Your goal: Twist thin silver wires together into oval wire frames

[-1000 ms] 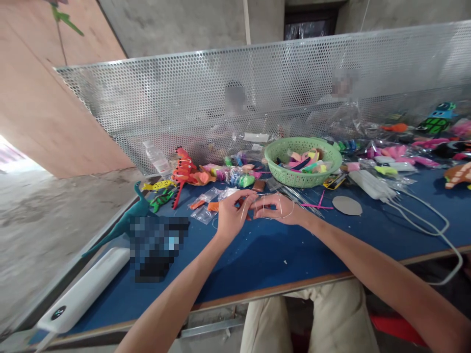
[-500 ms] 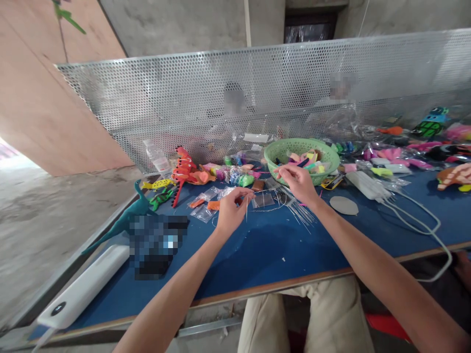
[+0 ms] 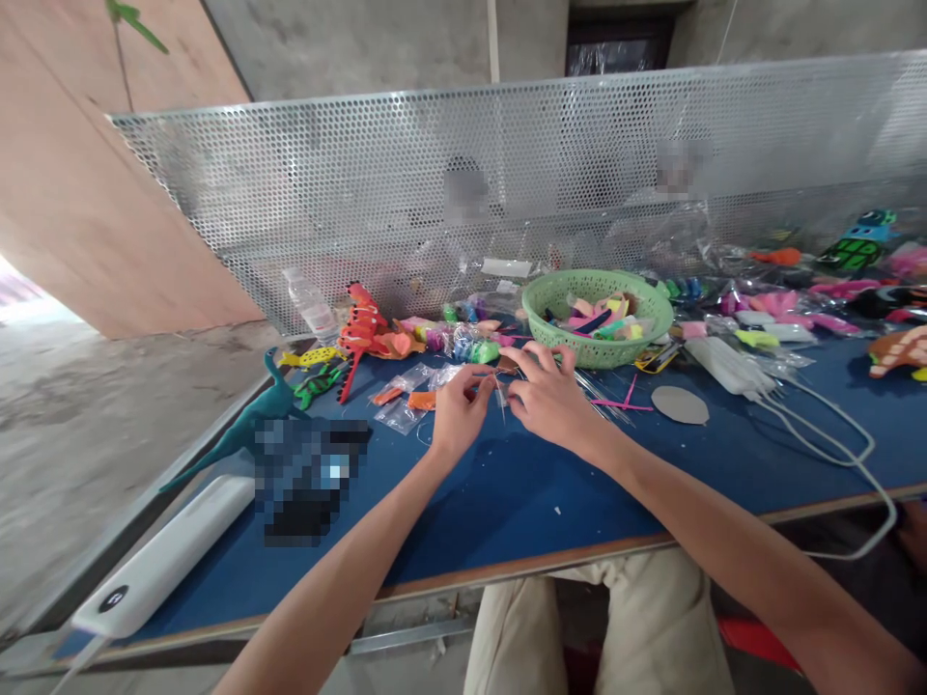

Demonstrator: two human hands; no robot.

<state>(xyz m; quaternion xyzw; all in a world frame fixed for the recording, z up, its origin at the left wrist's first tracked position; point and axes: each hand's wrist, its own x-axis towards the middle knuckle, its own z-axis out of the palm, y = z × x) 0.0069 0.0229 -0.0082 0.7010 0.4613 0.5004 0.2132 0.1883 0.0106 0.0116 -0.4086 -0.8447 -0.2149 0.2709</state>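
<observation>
My left hand (image 3: 462,407) is closed in a pinch on a thin wire (image 3: 501,398) above the blue table. Close beside it on the right is my right hand (image 3: 545,391), its fingers bent and partly spread near the wire; whether its thumb and index finger grip anything is too small to tell. Behind my right hand stands a green basket (image 3: 656,328) with colourful pieces in it. Several thin metal wires (image 3: 604,398) and a pink strip (image 3: 615,405) lie under and beside my right hand. Orange pieces in clear bags (image 3: 406,398) are left of my left hand.
On the blue table (image 3: 507,502) lie a white power bank (image 3: 170,555), a teal dinosaur figure (image 3: 253,425), a red figure (image 3: 362,328), a grey oval (image 3: 679,405) and a white device with cables (image 3: 724,367). A perforated metal screen (image 3: 362,183) stands behind.
My right hand has moved left and down, from in front of the basket to beside my left hand, and its fingers have spread. My left hand has barely moved.
</observation>
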